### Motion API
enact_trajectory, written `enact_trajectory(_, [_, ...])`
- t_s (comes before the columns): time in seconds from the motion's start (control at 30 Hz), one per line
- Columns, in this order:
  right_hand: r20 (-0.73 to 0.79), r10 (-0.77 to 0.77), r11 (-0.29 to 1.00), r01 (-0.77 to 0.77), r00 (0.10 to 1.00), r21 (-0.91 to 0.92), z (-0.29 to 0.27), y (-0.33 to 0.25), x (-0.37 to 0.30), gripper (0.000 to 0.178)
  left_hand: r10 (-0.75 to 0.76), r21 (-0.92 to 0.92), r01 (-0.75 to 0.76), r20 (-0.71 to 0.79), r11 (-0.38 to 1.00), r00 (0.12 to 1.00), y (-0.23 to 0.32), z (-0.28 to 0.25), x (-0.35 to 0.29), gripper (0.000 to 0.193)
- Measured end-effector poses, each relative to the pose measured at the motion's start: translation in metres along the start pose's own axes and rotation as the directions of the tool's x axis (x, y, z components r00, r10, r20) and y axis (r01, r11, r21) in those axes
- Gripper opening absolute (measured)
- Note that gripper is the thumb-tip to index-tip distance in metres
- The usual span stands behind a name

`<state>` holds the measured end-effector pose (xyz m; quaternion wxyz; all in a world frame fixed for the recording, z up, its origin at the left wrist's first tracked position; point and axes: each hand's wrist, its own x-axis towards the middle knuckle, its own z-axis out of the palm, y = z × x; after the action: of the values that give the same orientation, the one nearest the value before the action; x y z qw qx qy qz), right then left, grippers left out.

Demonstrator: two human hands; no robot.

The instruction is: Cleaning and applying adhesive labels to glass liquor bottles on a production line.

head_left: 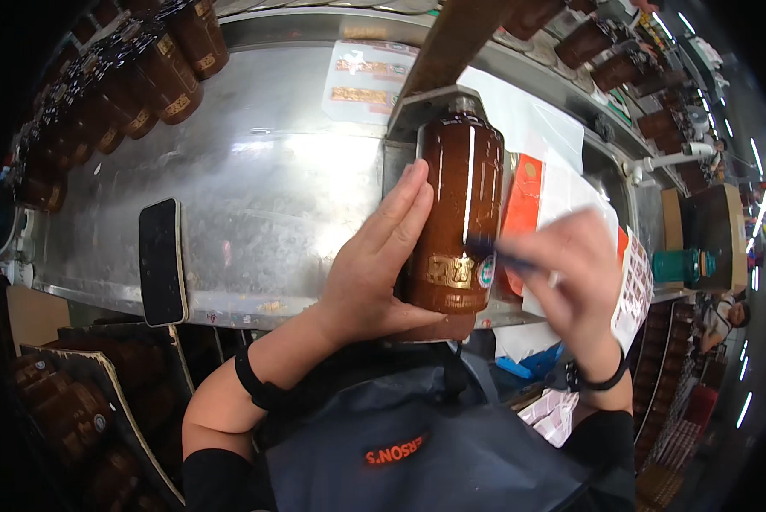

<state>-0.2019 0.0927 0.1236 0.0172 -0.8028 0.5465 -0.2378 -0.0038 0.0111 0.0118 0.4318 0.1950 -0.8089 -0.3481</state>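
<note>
brown bottle (461,213) lay lengthwise under your hands, its cap end pushed away from you into a grey metal bracket (426,107) and its base end nearest your body. your left hand (374,260) was flat and open against the bottle's left flank, fingers together and stretched along the glaze, thumb tucked under the base, so it braced the bottle rather than closed around it. your right hand (575,273) was blurred; its fingers were pinched together on a thin dark-blue tool (494,252) whose tip touched the bottle's right side just above the gold patterned band (451,271). i cannot tell what the tool was.

just beyond your right hand, touching the bottle's right side, lay an orange-red card (521,205) and white paper sheets (571,183); a sheet of small stickers (635,286) hung off the table edge by your right wrist, which wore a dark band (600,381). your left wrist carried a black band (259,388) too.

out past your left hand stretched the bare steel table (255,188), and well left of that hand a black phone (161,260) lay face up near the table's front edge. far beyond the left hand, a row of like brown bottles (157,72) stood along the back rim; more of them (613,51) ran past the bracket on the right. a teal container (677,266) sat well to the right of your right hand. below your left forearm, further brown bottles (59,401) rested in a box.
</note>
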Motion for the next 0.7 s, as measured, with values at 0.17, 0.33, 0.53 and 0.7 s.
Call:
enact_trajectory(0.17, [0.004,0.018,1.000,-0.018,1.000,-0.015,-0.005,0.005,0.008,0.029,-0.006,0.016,0.006,0.009,1.000,1.000,-0.002,-0.002,-0.001,0.106])
enact_trajectory(0.33, [0.091,0.040,0.961,-0.064,0.995,0.268,-0.005,-0.002,0.023,0.025,-0.030,-0.017,0.031,0.069,0.999,0.997,0.005,-0.012,0.001,0.107])
enact_trajectory(0.53, [0.101,-0.327,0.896,0.274,0.940,0.348,-0.011,-0.010,0.034,0.021,-0.049,-0.090,0.063,0.149,0.994,0.988,0.005,-0.012,0.001,0.119])
enact_trajectory(0.7, [-0.161,0.101,0.978,-0.068,0.982,0.197,-0.011,0.009,0.041,0.018,-0.100,-0.053,0.113,0.197,0.992,0.975,0.005,-0.012,-0.001,0.117])
